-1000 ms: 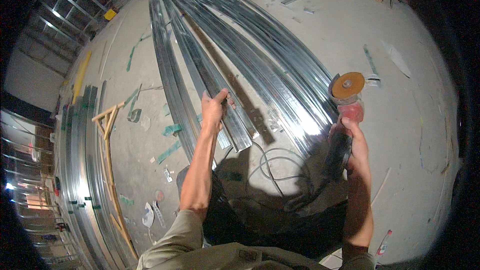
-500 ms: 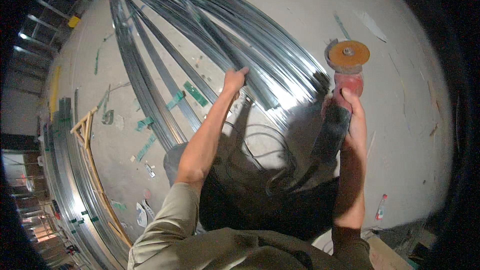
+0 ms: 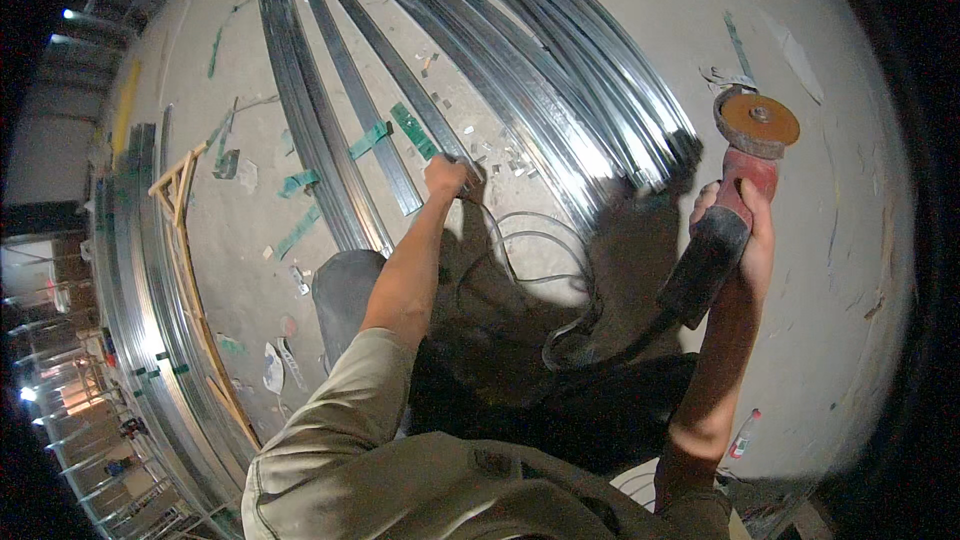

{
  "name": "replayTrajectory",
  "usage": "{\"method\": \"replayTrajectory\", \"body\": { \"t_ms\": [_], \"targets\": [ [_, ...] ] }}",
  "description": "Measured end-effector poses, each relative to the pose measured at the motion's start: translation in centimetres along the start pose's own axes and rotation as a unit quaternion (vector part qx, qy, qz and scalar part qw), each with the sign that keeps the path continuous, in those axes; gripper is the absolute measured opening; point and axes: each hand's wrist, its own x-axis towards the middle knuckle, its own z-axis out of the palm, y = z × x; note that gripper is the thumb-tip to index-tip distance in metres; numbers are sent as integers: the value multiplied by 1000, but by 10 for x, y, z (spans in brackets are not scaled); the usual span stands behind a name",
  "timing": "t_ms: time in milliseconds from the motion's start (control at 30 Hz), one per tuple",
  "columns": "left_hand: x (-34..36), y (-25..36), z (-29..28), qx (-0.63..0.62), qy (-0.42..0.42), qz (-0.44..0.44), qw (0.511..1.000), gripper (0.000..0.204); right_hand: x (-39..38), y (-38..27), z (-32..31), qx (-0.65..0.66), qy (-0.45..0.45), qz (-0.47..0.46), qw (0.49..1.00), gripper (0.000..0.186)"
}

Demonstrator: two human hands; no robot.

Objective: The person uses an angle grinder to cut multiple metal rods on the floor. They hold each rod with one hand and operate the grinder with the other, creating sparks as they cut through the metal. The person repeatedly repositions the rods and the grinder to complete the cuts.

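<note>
Two hands full: the right hand [image 3: 748, 225] has its fingers wrapped round an angle grinder [image 3: 712, 240], disc [image 3: 758, 120] apart from the channels, and the left hand [image 3: 447, 176] is closed on the near end of a long metal channel [image 3: 383, 45] on the floor [image 3: 840, 270]. Scraps [image 3: 517, 162] beside it suggest some cutting's done, though I can't tell about this piece. Beyond, one loose channel [image 3: 350, 90] and bigger stacks [image 3: 480, 60] look unhandled for now.
</note>
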Motion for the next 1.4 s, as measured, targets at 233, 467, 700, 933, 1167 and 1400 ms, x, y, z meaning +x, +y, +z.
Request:
{"method": "replayTrajectory", "body": {
  "t_ms": [233, 467, 700, 933, 1167, 1400],
  "targets": [
    [23, -43, 45, 67, 49, -51, 995, 48, -14, 8, 3, -83, 49, -12, 995, 39],
    [24, -29, 9, -17, 13, -118, 993, 33, -24, 17, 11, -104, 39, -21, 994, 40],
    [14, 35, -86, -676, -178, -20, 715, 33, -1, 26, 29, -90, -61, 4, 994, 33],
    [-91, 124, -212, -602, -110, 10, 791, 53, 3, 42, 40, -104, -78, 66, 989, 40],
    [-111, 104, -195, -705, -180, -46, 685, 30, -12, 46, 46, -116, -36, 36, 992, 37],
    [-69, 125, -157, -670, -284, 87, 680, 43, -36, 42, 24, -180, -60, 26, 981, 40]
  ]
}}
